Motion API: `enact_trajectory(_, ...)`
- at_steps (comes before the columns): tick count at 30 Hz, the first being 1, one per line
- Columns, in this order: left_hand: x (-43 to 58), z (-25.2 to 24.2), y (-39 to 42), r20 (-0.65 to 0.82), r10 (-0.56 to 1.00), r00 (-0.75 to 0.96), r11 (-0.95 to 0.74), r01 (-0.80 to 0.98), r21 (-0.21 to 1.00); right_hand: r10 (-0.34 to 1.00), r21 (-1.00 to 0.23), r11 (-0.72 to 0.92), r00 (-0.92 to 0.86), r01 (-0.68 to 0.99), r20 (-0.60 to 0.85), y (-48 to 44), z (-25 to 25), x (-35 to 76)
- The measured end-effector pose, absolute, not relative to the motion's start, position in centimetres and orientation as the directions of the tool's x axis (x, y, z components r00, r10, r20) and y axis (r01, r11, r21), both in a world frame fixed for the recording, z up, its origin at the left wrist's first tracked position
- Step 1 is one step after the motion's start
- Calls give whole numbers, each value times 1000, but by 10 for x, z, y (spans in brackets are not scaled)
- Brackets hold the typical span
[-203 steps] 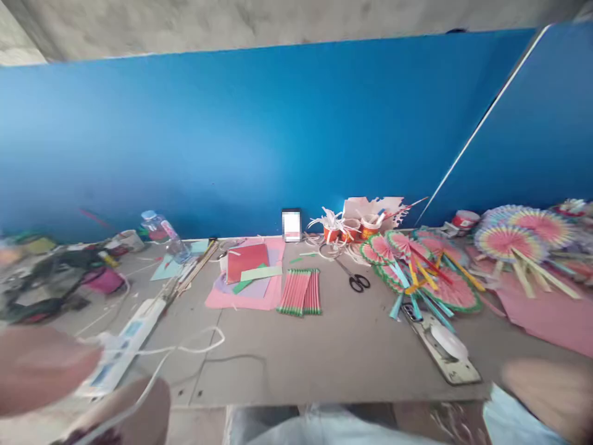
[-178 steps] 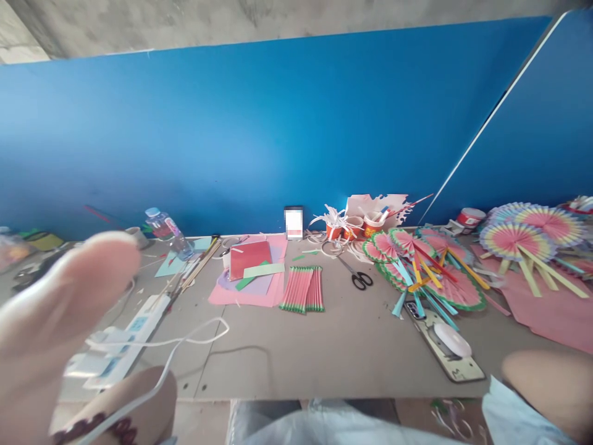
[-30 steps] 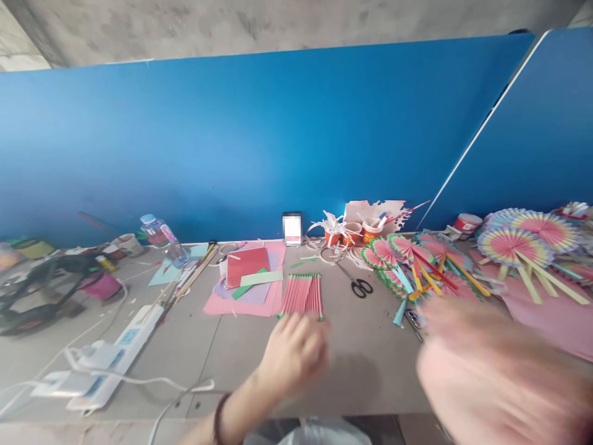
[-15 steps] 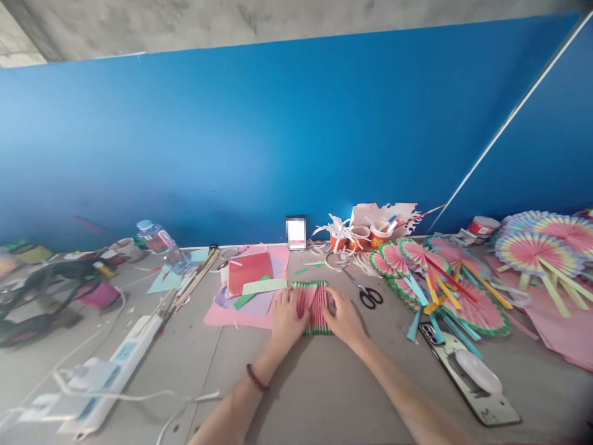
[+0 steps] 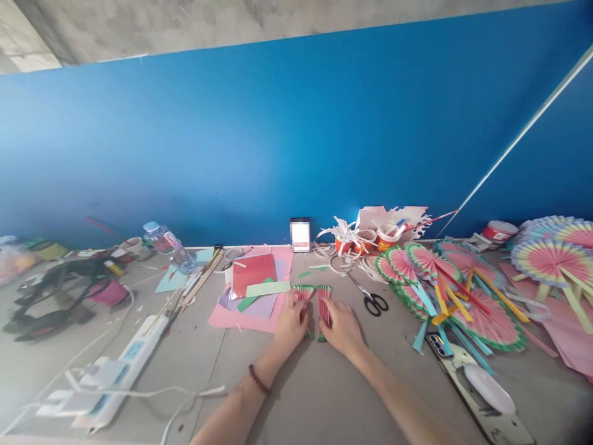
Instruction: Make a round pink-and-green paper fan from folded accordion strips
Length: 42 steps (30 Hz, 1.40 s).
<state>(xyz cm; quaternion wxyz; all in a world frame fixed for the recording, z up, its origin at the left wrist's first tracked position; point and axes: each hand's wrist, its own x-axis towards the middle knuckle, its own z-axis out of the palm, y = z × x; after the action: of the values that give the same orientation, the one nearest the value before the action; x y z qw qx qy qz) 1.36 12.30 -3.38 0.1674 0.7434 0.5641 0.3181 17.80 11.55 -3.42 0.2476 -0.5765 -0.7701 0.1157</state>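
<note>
My left hand (image 5: 291, 321), a beaded bracelet on its wrist, is closed on a pleated strip of pink paper with green edges (image 5: 304, 290) lying on the table. Much of that strip is hidden under the fingers. A second pleated pink paper (image 5: 323, 309), also green at both ends, is gripped by my right hand (image 5: 341, 322). Between the two papers runs a narrow gap of grey tabletop. Black-handled scissors (image 5: 374, 303) lie to the right of my right hand. Left of my left hand, a light green paper strip (image 5: 266, 288) rests over a red packet (image 5: 252, 273).
Finished pink paper fans (image 5: 486, 315) are heaped at the right, with a phone (image 5: 467, 377) and white mouse (image 5: 488, 388) in front. Paper cups (image 5: 365, 238) stand near the blue wall. On the left are a power strip (image 5: 134, 358), thin sticks (image 5: 201, 278) and a water bottle (image 5: 170, 244).
The pleated papers between my hands were spread wider and close together; now both are squeezed narrower, with a gap of table between them. The view has shifted slightly.
</note>
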Motion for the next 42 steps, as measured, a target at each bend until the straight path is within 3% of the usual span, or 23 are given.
enact_trajectory(8,15,-35,124,326,924,199,-368,690,623,936,-481,352,-294,803,194,114,-24,179)
enact_trajectory(15,18,-35,121,291,914,281,-404,674,619,914,-534,407,-332,741,235,113,-24,179)
enact_trajectory(25,14,-30,119,331,869,368,-493,707,507,904,-518,426,-334,742,266,115,-30,184)
enact_trajectory(30,7,-25,122,253,858,446,-507,665,548,875,-489,482,-432,727,220,116,-23,190)
enact_trajectory(36,4,-29,124,264,866,424,-484,582,653,821,-351,572,-516,742,245,124,-15,199)
enact_trajectory(42,3,-26,124,265,909,322,-415,632,655,773,-392,630,-589,671,234,127,-13,202)
